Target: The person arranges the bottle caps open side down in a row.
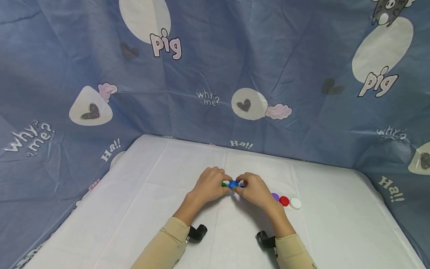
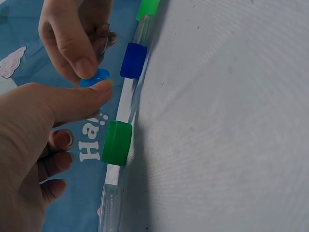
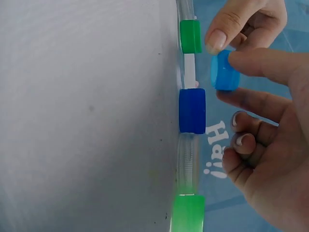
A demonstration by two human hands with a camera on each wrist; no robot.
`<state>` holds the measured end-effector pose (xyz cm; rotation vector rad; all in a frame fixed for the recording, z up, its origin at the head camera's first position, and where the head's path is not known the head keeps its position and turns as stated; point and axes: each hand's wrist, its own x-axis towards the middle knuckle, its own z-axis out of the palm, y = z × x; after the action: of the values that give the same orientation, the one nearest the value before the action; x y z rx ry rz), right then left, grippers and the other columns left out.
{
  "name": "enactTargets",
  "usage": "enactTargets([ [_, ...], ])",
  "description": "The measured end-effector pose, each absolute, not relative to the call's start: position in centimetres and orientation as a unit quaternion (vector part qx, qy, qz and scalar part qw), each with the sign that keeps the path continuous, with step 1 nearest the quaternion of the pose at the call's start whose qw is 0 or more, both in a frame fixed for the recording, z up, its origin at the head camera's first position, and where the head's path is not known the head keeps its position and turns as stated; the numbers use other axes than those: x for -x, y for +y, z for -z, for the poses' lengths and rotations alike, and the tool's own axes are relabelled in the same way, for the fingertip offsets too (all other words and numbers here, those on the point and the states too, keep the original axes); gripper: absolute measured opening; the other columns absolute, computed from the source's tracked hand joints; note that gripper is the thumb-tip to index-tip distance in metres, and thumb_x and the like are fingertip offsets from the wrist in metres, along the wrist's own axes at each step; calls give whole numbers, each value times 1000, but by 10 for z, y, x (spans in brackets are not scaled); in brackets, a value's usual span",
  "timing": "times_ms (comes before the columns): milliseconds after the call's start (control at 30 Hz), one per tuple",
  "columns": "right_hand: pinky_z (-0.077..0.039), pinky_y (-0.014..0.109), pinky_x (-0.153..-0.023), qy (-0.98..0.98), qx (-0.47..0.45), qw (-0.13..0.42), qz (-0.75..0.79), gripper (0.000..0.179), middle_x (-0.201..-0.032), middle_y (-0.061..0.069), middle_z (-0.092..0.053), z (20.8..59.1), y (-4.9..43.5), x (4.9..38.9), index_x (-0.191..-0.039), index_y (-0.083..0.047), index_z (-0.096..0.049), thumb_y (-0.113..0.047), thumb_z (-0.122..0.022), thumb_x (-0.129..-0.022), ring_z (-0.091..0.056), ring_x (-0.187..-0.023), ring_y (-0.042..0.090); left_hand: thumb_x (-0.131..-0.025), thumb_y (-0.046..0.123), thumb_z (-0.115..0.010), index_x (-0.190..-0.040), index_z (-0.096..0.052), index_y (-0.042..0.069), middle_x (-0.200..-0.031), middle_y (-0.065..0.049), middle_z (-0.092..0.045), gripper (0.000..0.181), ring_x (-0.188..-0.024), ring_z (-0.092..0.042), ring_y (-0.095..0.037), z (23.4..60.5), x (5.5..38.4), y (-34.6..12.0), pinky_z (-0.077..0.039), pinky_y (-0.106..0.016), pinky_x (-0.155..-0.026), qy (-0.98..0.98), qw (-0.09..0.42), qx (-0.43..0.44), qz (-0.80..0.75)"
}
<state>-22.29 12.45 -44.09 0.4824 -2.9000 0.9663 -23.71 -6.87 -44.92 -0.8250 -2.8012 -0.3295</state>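
Light-blue cap [image 3: 227,72] was pinched by L hand [image 1: 211,184] & R hand [image 1: 254,189] above tabletop [image 1: 161,179]; green cap [image 2: 117,143] sat left, dk-blue cap [image 3: 192,111] right; red cap [image 1: 284,201] & white cap [image 1: 295,203] farther R.

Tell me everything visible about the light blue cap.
The light blue cap is short and round, with a paler edge, and looks like plastic. It is held above the white table, paler edge down, by the left hand and the right hand, which hide part of it. Its inside does not show.
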Motion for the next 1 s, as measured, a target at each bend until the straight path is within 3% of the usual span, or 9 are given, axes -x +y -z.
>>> enactTargets([
  [167,-41,26,-58,-922,-138,-5,-363,20,-76,0,-59,440,128,225,-97,-11,-76,-27,-75,-85,-50,-66,13,-81,47,-79,-115,-75,32,-78,12,-60,38,-70,-49,-6,448,237,-68,-42,-24,-64,-944,136,283,105],
  [300,-46,27,-63,-911,-118,-32,-394,20,-83,0,-68,437,130,224,-95,-13,-76,-32,-73,-87,-56,-73,13,-81,45,-79,-112,-76,34,-74,13,-58,33,-66,-50,-4,448,237,-68,-35,-19,-52,-937,175,288,94],
  [600,-49,29,-70,-908,-98,-61,-403,21,-88,-2,-72,434,132,223,-93,-18,-76,-37,-69,-89,-61,-80,14,-79,46,-81,-106,-78,37,-68,15,-55,28,-62,-51,-4,445,235,-68,-33,-17,-49,-930,212,291,75],
  [800,-47,28,-67,-912,-104,-48,-395,24,-87,-1,-69,435,132,224,-98,-16,-76,-37,-71,-88,-58,-78,14,-81,49,-78,-106,-78,37,-68,14,-56,28,-60,-52,-3,445,235,-69,-32,-18,-48,-933,207,285,78],
  [1000,-36,25,-58,-922,-145,10,-360,21,-73,0,-51,435,132,224,-102,-14,-77,-25,-77,-85,-46,-66,13,-82,52,-75,-107,-78,36,-70,13,-61,30,-59,-53,-3,445,236,-71,-33,-18,-47,-940,189,261,113],
])
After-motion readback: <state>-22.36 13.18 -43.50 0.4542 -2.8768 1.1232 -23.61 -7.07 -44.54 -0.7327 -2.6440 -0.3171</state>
